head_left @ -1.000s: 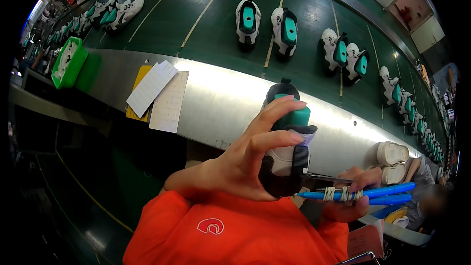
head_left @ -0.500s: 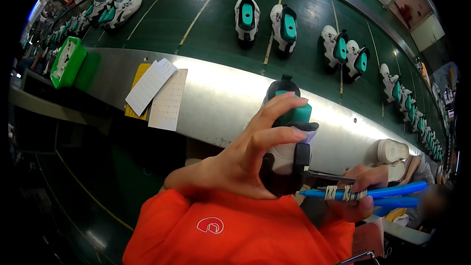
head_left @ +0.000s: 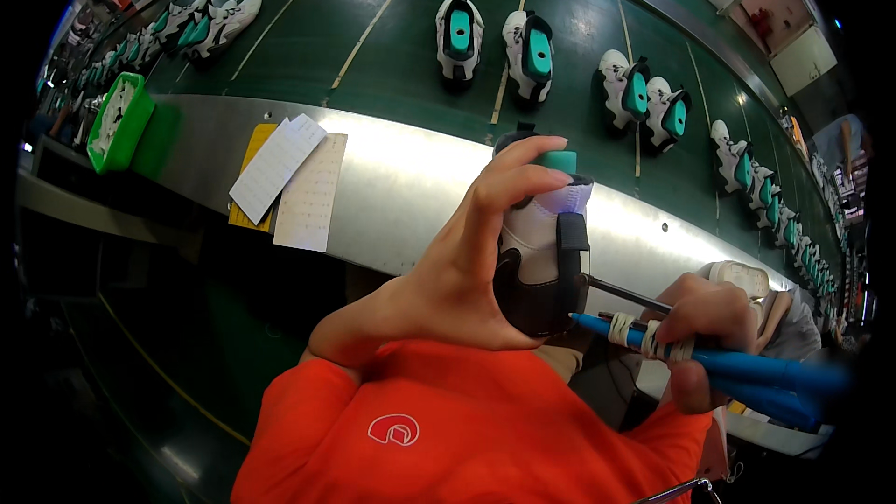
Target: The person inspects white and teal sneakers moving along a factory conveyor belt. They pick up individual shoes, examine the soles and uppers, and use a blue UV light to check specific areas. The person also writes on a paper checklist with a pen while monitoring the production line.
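Note:
My left hand [head_left: 453,252] grips a white and black shoe [head_left: 532,280], thumb under its dark heel and fingers over the top, beside a teal shoe last [head_left: 560,162] set in it. The shoe is tilted with its heel toward me. In my right hand [head_left: 714,313] are blue pens [head_left: 765,369] bound with pale rubber bands, together with a thin dark metal rod [head_left: 627,293]. The rod's tip meets the heel's right side. Close to the heel's lower edge is the front pen's tip; whether it touches I cannot tell.
A steel ledge [head_left: 387,145] runs ahead, bearing paper sheets [head_left: 278,168] and a green bin [head_left: 135,126]. Beyond it, a green conveyor belt [head_left: 373,47] carries several white shoes [head_left: 529,56] with teal lasts. Pale shoes [head_left: 742,280] lie at the right, near another person's arm [head_left: 773,322].
My left hand has lifted the shoe slightly. My right hand has moved up and right, and the pens and rod now slant more steeply.

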Demonstrator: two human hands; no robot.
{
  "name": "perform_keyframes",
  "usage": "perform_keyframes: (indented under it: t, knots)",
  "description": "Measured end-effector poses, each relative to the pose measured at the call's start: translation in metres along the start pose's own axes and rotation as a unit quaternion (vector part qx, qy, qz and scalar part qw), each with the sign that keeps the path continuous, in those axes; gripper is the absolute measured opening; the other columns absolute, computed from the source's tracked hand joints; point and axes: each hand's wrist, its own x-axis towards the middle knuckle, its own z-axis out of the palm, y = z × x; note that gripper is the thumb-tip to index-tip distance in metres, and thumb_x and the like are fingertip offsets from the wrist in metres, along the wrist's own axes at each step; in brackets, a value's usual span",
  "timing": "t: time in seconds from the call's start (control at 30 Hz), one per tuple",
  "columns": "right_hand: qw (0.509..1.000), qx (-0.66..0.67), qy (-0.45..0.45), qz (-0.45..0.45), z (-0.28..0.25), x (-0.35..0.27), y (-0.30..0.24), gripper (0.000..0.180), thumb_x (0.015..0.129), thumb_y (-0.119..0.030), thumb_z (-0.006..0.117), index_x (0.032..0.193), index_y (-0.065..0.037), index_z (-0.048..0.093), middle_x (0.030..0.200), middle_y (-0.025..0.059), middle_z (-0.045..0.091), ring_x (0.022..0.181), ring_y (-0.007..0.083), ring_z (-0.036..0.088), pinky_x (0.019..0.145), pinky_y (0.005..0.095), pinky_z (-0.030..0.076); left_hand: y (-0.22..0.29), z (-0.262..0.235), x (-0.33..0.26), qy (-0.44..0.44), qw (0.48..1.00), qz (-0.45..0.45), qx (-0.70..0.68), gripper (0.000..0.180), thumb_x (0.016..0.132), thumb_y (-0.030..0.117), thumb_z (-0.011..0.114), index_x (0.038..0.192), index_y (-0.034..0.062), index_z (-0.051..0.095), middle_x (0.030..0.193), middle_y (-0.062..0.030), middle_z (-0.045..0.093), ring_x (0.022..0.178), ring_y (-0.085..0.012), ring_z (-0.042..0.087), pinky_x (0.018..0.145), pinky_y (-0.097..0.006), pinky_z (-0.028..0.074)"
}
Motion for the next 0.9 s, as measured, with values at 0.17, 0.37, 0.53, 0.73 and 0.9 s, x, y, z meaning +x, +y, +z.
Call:
perform_keyframes:
  t: [0.17, 0.37, 0.53, 0.73, 0.9]
  knots:
    - [0.998, -0.027, 0.028, -0.039, 0.005, 0.0, 0.007, 0.04, 0.076, -0.044, 0.054, 0.067, -0.006, 0.06, 0.064, 0.0094, 0.056, 0.052, 0.0239, 0.056, 0.046, 0.0297, 0.044, 0.001, -0.004, 0.003, 0.002, 1.0, -0.015, 0.016, 0.097, 0.048, 0.009, 0.081, 0.127, 0.0108, 0.025, 0.13, -0.0218, 0.028, 0.122, -0.0364, 0.032, 0.093, -0.037, 0.036]
    - [0.969, 0.131, 0.143, -0.153, 0.001, -0.003, 0.033, 0.037, 0.081, -0.038, 0.055, 0.07, -0.003, 0.054, 0.061, 0.0058, 0.054, 0.046, 0.0153, 0.053, 0.041, 0.026, 0.045, -0.002, -0.005, 0.001, 0.002, 1.0, -0.03, 0.004, 0.1, 0.047, 0.012, 0.082, 0.128, 0.0114, 0.024, 0.132, -0.0215, 0.026, 0.122, -0.0361, 0.032, 0.095, -0.038, 0.034]
    - [0.854, 0.263, 0.432, -0.123, 0.002, -0.005, 0.062, 0.033, 0.083, -0.032, 0.052, 0.087, -0.002, 0.039, 0.06, 0.0056, 0.043, 0.039, 0.008, 0.041, 0.036, 0.0188, 0.039, -0.002, -0.008, -0.002, -0.005, 0.999, -0.034, -0.006, 0.103, 0.046, 0.013, 0.084, 0.129, 0.0117, 0.022, 0.133, -0.0218, 0.025, 0.122, -0.0357, 0.033, 0.096, -0.039, 0.034]
    - [0.846, 0.347, 0.405, -0.002, 0.015, -0.014, 0.107, 0.023, 0.086, -0.026, 0.042, 0.088, -0.004, 0.04, 0.067, 0.0069, 0.045, 0.047, 0.0086, 0.045, 0.041, 0.0175, 0.038, 0.0, -0.006, -0.005, 0.012, 0.998, -0.044, -0.034, 0.104, 0.045, 0.012, 0.084, 0.129, 0.0113, 0.021, 0.134, -0.0234, 0.023, 0.118, -0.0332, 0.038, 0.095, -0.037, 0.035]
    - [0.84, 0.352, 0.41, 0.044, 0.023, -0.024, 0.12, 0.022, 0.087, -0.026, 0.04, 0.088, -0.005, 0.04, 0.07, 0.0063, 0.046, 0.053, 0.0088, 0.048, 0.047, 0.0179, 0.041, -0.003, -0.005, -0.004, 0.008, 0.998, -0.048, -0.05, 0.105, 0.045, 0.011, 0.084, 0.129, 0.0111, 0.021, 0.134, -0.0245, 0.022, 0.117, -0.0325, 0.039, 0.095, -0.038, 0.035]
